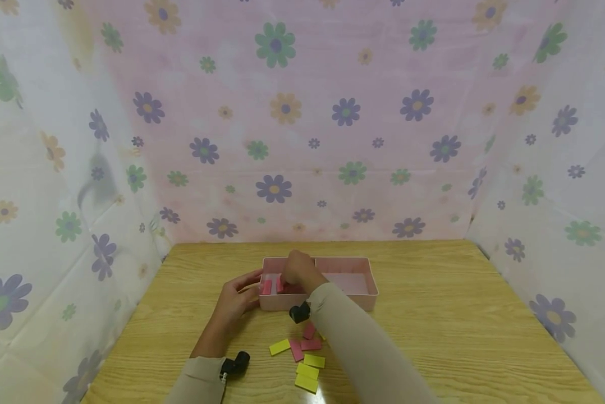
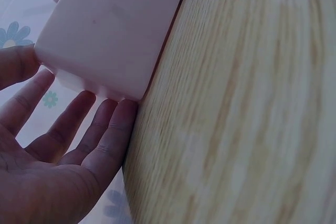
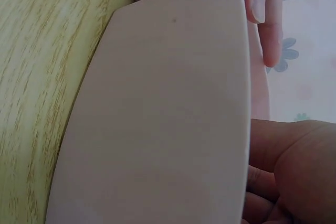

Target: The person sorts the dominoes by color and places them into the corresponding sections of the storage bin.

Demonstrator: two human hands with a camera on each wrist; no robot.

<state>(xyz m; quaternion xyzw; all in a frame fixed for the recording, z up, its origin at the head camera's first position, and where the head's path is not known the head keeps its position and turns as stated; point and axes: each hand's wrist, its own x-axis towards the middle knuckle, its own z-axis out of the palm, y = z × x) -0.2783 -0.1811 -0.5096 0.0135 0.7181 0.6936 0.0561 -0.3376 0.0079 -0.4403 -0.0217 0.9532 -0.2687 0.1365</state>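
Pink box (image 1: 276, 303), on counter (image 1: 434, 303). Left grip (image 1: 235, 294): fingers extended against box end. Right grip (image 1: 299, 269): inside, at pink tile (image 1: 280, 285); hold cannot be told. Step, seemingly: tile loading. Next move calls for neat alignment.

Three patterned sheets stand around the table (image 1: 434, 325) like walls. The back sheet (image 1: 312, 126) is pink with paler, cloudy patches; the left sheet (image 1: 75, 191) and right sheet (image 1: 545, 196) look whiter to me. Flowers (image 1: 275, 45) in purple, green and orange dot all three. Creases line the cloth, and a soft grey shadow (image 1: 102, 179) falls on the left one, below a yellowish patch (image 1: 77, 28). The table shows yellow-brown wood grain, its far edge running along the foot of the back sheet.
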